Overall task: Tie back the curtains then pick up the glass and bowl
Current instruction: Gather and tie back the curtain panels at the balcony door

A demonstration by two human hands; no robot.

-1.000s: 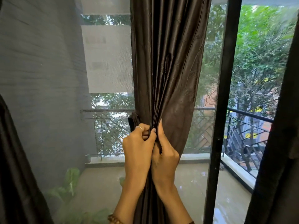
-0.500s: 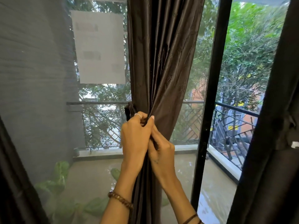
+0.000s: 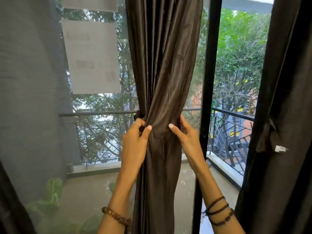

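While both hands hug the middle curtain at its pinched waist, the tie isn't clearly done. Left hand curls round the left side w/ thumb on front; right hand cups the right side, fingers bent behind the cloth. If they let go too soon, the slippy cloth could fall open. Glass & bowl aren't in view.
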